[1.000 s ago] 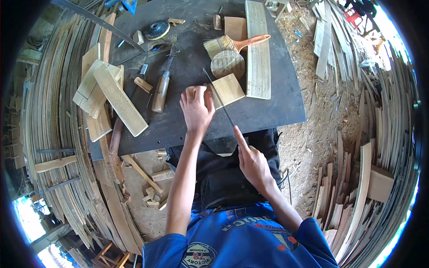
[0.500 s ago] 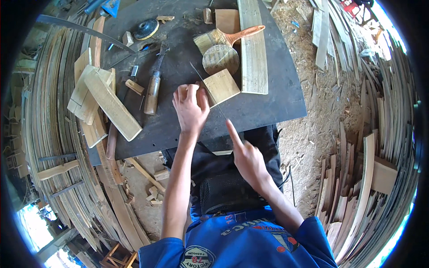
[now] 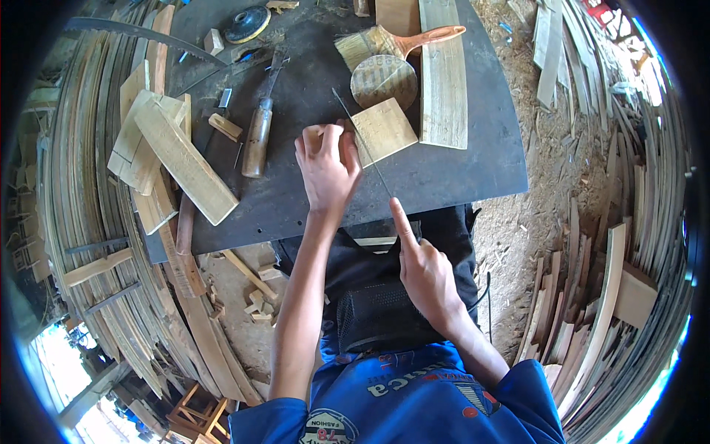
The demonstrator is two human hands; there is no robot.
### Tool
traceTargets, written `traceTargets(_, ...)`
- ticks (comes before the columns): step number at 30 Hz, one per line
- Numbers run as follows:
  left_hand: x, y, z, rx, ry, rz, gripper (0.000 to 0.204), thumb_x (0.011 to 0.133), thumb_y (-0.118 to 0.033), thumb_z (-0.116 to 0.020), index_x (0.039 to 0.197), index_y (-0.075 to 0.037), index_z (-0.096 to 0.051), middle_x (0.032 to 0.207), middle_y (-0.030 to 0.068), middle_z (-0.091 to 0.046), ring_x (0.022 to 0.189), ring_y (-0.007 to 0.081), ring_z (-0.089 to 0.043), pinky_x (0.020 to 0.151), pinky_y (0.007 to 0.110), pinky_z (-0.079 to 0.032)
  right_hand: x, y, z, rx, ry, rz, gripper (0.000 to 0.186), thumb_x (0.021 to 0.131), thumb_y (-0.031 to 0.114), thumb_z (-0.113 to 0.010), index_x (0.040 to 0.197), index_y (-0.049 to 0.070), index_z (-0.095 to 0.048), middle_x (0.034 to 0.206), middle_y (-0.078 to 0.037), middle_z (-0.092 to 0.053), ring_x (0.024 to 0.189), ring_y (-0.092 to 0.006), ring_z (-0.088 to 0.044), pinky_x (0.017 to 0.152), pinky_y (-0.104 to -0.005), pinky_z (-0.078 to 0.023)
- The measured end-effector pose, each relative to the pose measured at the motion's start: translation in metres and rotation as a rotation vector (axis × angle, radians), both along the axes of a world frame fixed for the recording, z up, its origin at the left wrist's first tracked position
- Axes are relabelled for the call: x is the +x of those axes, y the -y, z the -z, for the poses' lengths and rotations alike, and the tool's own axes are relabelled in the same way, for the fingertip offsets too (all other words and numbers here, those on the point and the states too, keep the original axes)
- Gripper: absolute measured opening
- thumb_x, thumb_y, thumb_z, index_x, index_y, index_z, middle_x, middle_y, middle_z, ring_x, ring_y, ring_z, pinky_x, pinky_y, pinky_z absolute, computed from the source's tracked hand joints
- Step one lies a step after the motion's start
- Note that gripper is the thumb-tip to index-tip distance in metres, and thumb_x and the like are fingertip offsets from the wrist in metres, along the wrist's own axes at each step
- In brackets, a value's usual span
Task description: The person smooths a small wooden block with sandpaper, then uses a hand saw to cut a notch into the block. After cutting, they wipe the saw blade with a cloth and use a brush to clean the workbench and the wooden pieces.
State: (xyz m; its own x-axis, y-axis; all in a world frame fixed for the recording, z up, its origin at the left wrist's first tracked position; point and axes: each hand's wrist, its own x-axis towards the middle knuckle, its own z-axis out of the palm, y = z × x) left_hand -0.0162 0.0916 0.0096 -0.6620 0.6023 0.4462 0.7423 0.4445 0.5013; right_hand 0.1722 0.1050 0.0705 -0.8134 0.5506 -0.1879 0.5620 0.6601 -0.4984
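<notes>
A square-faced wooden block (image 3: 385,132) lies on the dark tabletop in front of me. My left hand (image 3: 327,164) presses against its left end with curled fingers, which partly hide that end. In my right hand (image 3: 429,277), fingers are wrapped round the near end of a thin saw (image 3: 375,166), with the index finger stretched along it. The blade appears edge-on as a dark line, slanting across the block's left part close to my left fingers. My right hand covers its handle. Touching or nearly touching the block's far side is a round patterned disc (image 3: 384,82).
A wide paintbrush (image 3: 433,35) lies behind the disc, beside a long board (image 3: 444,89). A wooden-handled chisel (image 3: 257,140) and stacked offcuts (image 3: 185,159) lie to the left. A curved saw blade (image 3: 140,37) juts in at upper left. Wood strips (image 3: 636,244) line the right.
The whole view has shifted, so the table things sit farther right and higher. My right hand and the saw have drawn slightly nearer me relative to the block. My left hand keeps its place.
</notes>
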Motion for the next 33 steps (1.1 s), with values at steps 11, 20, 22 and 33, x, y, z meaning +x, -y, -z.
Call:
traceTargets(11, -0.003, -0.003, 0.004, -0.004, -0.01, 0.005, 0.008, 0.075, -0.004, -0.051, 0.083, -0.006, -0.05, 0.085, 0.0146, -0.049, 0.082, 0.0324, -0.046, 0.074, 0.043, -0.036, 0.0, -0.006, -0.013, 0.048, 0.09, -0.013, 0.08, 0.07, -0.003, -0.05, 0.14, 0.02, -0.019, 0.052, -0.01, -0.051, 0.043, -0.0213, -0.055, 0.041, -0.0332, -0.048)
traceTargets(20, -0.003, -0.001, 0.005, 0.01, -0.061, 0.0, 0.008, 0.076, -0.003, -0.052, 0.083, -0.006, -0.05, 0.083, 0.0104, -0.052, 0.081, 0.0274, -0.049, 0.075, 0.04, -0.036, 0.0, -0.01, 0.02, 0.066, -0.073, -0.038, 0.08, 0.07, -0.004, -0.05, 0.14, 0.018, -0.018, 0.052, -0.013, -0.05, 0.043, -0.0254, -0.055, 0.041, -0.0362, -0.048)
traceTargets(22, -0.006, -0.003, 0.005, 0.003, -0.075, 0.013, 0.009, 0.076, -0.002, -0.051, 0.084, -0.006, -0.051, 0.083, 0.0105, -0.052, 0.082, 0.0274, -0.049, 0.075, 0.04, -0.036, -0.027, -0.019, 0.024, 0.013, -0.095, -0.009, 0.079, 0.071, -0.005, -0.049, 0.14, 0.019, -0.019, 0.051, -0.013, -0.051, 0.044, -0.0272, -0.055, 0.041, -0.0375, -0.048)
traceTargets(33, -0.003, -0.001, 0.004, -0.003, -0.047, -0.009, 0.006, 0.078, -0.005, -0.052, 0.083, -0.006, -0.051, 0.083, 0.0105, -0.053, 0.082, 0.0276, -0.05, 0.076, 0.04, -0.036, -0.037, -0.019, 0.026, 0.098, -0.101, -0.015, 0.079, 0.071, -0.005, -0.05, 0.14, 0.017, -0.018, 0.055, -0.013, -0.053, 0.042, -0.0238, -0.056, 0.041, -0.0351, -0.049)
